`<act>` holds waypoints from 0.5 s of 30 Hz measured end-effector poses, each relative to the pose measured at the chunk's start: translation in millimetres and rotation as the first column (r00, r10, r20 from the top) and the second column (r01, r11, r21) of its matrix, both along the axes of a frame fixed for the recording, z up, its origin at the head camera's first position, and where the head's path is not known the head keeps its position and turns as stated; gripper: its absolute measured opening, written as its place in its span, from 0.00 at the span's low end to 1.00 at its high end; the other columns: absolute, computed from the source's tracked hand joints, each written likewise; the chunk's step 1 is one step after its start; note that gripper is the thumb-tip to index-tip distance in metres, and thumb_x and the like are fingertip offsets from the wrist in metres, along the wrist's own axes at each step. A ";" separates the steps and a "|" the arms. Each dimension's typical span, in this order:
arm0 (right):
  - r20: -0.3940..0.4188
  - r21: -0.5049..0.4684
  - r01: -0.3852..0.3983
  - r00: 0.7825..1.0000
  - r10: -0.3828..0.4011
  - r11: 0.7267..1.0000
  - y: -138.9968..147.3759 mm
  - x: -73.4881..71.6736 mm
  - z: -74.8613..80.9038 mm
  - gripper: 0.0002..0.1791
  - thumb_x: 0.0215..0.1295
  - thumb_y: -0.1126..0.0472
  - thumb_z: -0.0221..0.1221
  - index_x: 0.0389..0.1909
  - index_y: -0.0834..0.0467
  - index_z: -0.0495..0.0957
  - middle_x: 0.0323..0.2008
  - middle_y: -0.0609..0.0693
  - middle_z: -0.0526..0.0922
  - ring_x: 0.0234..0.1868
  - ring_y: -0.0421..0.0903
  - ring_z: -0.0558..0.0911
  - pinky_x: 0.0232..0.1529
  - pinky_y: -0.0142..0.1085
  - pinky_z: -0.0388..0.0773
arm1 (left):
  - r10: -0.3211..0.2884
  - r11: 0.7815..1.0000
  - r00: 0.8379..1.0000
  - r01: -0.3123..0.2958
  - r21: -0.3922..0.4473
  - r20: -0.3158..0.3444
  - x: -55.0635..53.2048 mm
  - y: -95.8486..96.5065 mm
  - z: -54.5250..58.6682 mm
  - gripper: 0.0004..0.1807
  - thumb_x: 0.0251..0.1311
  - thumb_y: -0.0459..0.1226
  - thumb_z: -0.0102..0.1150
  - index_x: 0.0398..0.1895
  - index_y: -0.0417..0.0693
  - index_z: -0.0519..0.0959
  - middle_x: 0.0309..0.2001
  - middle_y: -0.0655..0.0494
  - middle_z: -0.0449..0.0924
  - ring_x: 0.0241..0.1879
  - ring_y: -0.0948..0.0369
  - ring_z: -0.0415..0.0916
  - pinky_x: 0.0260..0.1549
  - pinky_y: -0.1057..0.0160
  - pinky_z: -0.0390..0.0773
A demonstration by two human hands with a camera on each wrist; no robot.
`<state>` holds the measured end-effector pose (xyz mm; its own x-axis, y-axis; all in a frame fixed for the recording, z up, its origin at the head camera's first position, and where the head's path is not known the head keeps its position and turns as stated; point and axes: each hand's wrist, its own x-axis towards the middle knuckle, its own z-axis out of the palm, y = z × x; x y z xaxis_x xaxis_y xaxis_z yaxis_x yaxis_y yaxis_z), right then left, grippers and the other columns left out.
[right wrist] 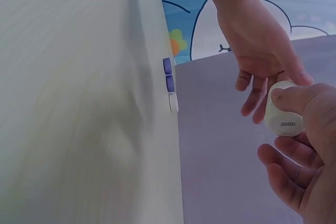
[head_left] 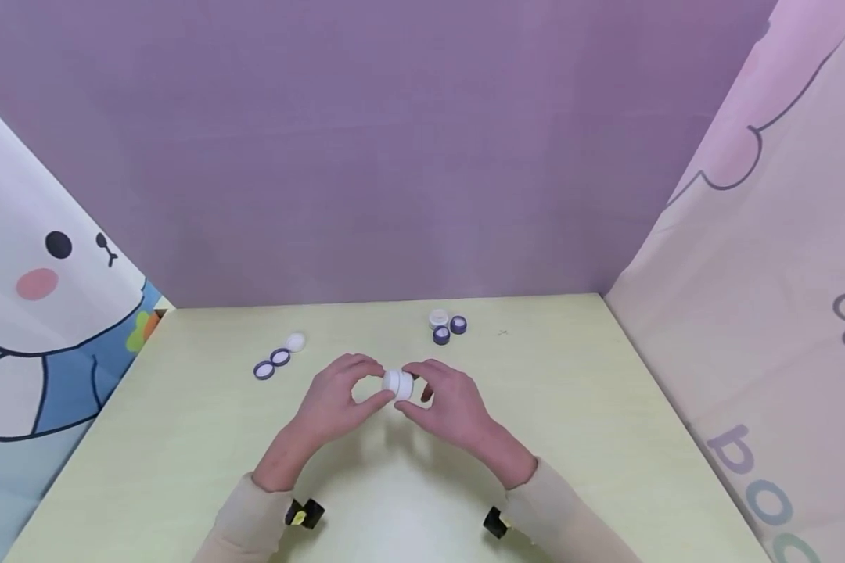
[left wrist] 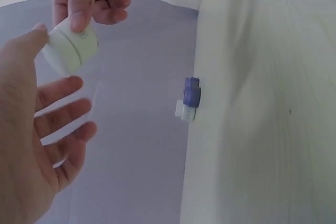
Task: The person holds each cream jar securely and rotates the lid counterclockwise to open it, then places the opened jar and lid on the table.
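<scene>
A small white jar (head_left: pixel 398 384) with a seam round its middle is held up over the table, tipped on its side between both hands. My left hand (head_left: pixel 339 397) pinches the lid end with thumb and index finger. From the other side, my right hand (head_left: pixel 454 403) grips the jar body between thumb and fingers. Small dark print shows on the body of the white jar (right wrist: pixel 286 124) in the right wrist view. The left hand's other fingers (left wrist: pixel 62 119) are spread beside it, not wrapped round it.
At the back left lie two purple-rimmed lids (head_left: pixel 271 363) and a white lid (head_left: pixel 296 342) in a row. Two purple jars (head_left: pixel 450 330) and a white jar (head_left: pixel 438 317) stand together at the back middle. A purple cloth (head_left: pixel 394 156) hangs behind the table (head_left: pixel 570 438).
</scene>
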<state>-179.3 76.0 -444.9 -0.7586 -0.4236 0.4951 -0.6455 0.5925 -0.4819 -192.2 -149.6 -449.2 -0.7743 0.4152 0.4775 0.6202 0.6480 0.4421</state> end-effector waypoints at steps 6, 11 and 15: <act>0.034 -0.016 -0.013 0.999 0.013 1.000 -3.4 -2.8 -3.5 0.24 0.53 0.53 0.73 0.51 0.52 0.80 0.42 0.43 0.83 0.25 0.40 0.81 0.27 0.26 0.74 | -0.018 0.999 0.998 0.016 0.028 0.066 1.9 -5.5 0.9 0.26 0.57 0.58 0.63 0.55 0.58 0.79 0.53 0.67 0.76 0.53 0.64 0.72 0.45 0.56 0.77; 0.054 -0.023 -0.012 0.998 0.013 1.000 -4.5 -3.8 -4.2 0.24 0.53 0.53 0.73 0.51 0.52 0.80 0.42 0.43 0.83 0.25 0.40 0.81 0.27 0.26 0.74 | -0.124 0.989 0.981 0.110 0.097 0.150 2.6 -9.6 4.2 0.29 0.55 0.56 0.68 0.59 0.57 0.77 0.52 0.72 0.75 0.47 0.64 0.72 0.40 0.58 0.77; 0.057 -0.033 -0.018 0.998 0.020 0.999 -5.0 -6.0 -2.8 0.24 0.53 0.53 0.73 0.51 0.52 0.80 0.41 0.44 0.83 0.25 0.41 0.81 0.27 0.27 0.75 | -0.170 0.982 0.974 0.154 0.112 0.149 1.7 -11.9 7.1 0.28 0.54 0.50 0.70 0.60 0.58 0.77 0.51 0.72 0.76 0.46 0.62 0.73 0.39 0.60 0.77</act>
